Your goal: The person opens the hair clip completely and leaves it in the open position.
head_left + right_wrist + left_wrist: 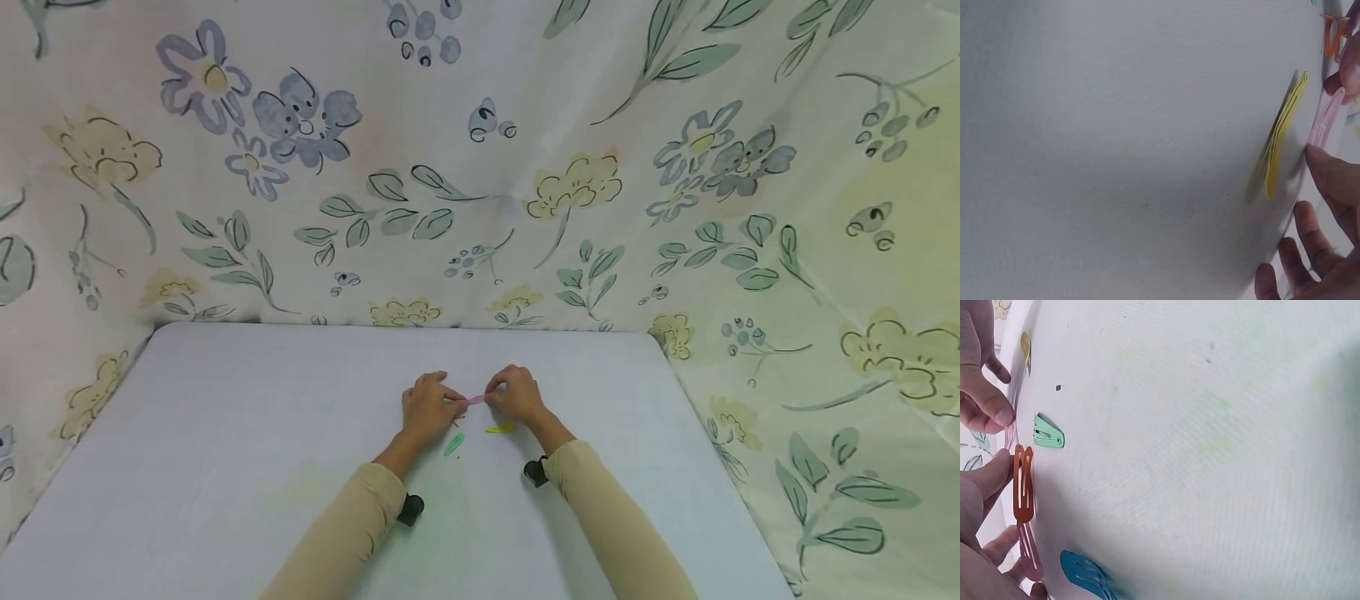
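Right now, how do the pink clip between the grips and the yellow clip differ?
Colour: the pink clip is pale pink; the yellow clip is vivid yellow. State: the right grip pinches the pink clip; the yellow clip rests untouched on the table. Place: the yellow clip sits lower in the head view than the pink clip. Both are slim.

Room leftward, yellow clip (1280, 139) by right hand (516, 395)

White table (225, 458) bearing green clip (454, 443), yellow clip (499, 428), probably blue clip (1085, 572).
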{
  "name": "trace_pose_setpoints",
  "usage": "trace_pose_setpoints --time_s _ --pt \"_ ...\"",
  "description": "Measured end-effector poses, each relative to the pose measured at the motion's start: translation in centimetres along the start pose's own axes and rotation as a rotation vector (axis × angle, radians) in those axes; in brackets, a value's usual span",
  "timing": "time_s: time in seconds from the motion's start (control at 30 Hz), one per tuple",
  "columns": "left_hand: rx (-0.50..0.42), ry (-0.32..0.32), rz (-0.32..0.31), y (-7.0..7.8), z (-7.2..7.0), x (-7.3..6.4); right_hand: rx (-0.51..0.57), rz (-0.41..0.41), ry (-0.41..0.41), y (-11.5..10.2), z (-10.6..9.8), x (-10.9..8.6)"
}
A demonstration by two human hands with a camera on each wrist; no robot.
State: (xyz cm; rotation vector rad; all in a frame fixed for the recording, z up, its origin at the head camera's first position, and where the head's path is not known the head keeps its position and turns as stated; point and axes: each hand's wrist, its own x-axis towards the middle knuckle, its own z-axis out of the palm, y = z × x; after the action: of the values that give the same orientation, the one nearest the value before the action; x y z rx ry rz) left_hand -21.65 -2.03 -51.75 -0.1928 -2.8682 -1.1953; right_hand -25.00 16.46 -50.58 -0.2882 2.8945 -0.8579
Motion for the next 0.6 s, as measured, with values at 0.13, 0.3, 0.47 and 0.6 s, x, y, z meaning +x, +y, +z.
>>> trace_pose_setpoints --time_s 0.13,0.3,0.47,0.6 --pt "0.014 -0.01 0.011 0.2 -0.1 -0.1 -0.016 -0.039 -0.016 0.0 -0.1 0.0" --pt "-0.011 -0.021 0.023 0.2 -0.3 -0.2 -0.021 -0.075 -0.055 0.1 0.0 -0.1" --pt "-0.087 -0.072 0.023 -0.2 -0.8 -0.1 -0.005 -0.113 -0.074 0.2 0.0 -0.3" --pt "-0.184 -0.1 -0.015 -0.5 -1.4 0.2 0.052 -0.182 -0.076 0.2 -0.2 -0.6"
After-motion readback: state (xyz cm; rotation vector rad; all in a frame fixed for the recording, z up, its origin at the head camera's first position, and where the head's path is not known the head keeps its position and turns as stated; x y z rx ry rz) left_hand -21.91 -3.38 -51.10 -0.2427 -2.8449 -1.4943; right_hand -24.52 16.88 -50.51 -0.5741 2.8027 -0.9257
